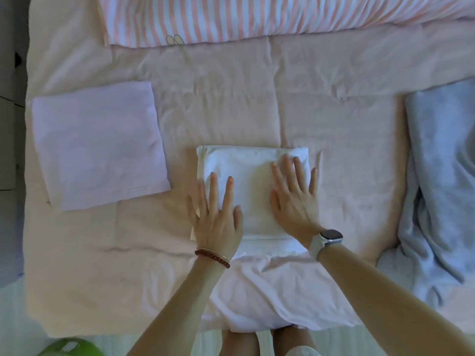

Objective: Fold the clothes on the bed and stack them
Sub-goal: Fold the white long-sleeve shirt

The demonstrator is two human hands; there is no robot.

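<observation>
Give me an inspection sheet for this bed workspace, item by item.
Surface: pink quilted bedspread, wrinkled, covering the bed.
Job's things: white folded garment in the middle under both hands; lilac folded garment lying apart to its left; blue unfolded garment crumpled at the right edge.
Clutter: striped duvet along the far side; green object at the bottom left corner, partly cut off, cannot tell what it is.
Grippers: left hand flat, fingers straight, pressing the white garment's left part; right hand flat, pressing its right part. No grip on anything.
Cables: nothing seen.
Surroundings: beaded bracelet on the left wrist, smartwatch on the right; dark floor strip at the left edge.
</observation>
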